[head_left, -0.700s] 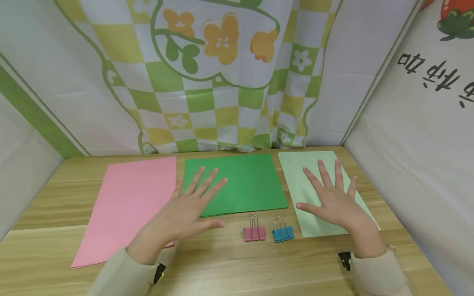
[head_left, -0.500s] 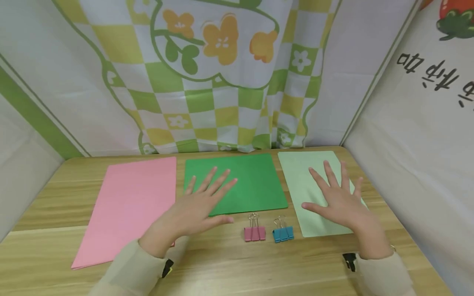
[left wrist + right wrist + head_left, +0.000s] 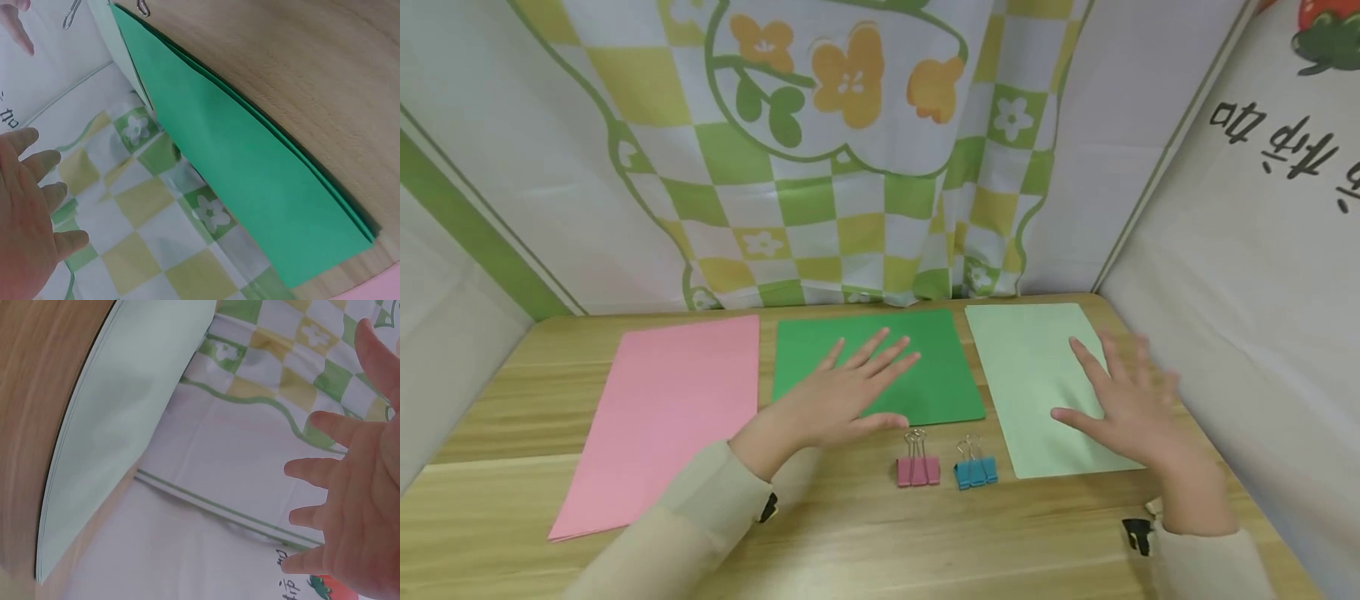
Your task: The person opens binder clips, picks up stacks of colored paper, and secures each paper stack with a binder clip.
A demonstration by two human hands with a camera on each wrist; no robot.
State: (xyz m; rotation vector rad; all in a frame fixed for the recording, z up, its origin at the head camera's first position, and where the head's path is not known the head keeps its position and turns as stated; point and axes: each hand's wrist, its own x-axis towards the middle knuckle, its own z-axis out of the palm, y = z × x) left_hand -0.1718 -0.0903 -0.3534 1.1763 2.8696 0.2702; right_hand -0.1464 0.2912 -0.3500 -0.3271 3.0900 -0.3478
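Note:
My left hand (image 3: 835, 402) hovers with spread fingers over the front of the dark green paper stack (image 3: 943, 367), holding nothing. Its thumb tip appears close to the handles of a pink binder clip (image 3: 917, 472). A blue binder clip (image 3: 976, 473) lies just right of the pink one. Over the right side of the pale green paper stack (image 3: 1026, 383) is my right hand (image 3: 1131, 412), fingers apart and slightly blurred, also without anything in it. In the left wrist view, the green sheets (image 3: 237, 156) lie below the hand. The right wrist view shows the pale green sheets (image 3: 119, 406) apart from the palm.
A pink paper stack (image 3: 677, 408) lies on the left of the wooden table (image 3: 880, 550). Behind the table hangs a checkered curtain (image 3: 850, 208). A white cloth (image 3: 1247, 292) with printed characters borders the right side. Something small lies partly hidden by the right wrist.
Both hands have moved to the right: the left from beside the pink stack to over the green one, the right toward the table's right edge. Papers and clips stay put.

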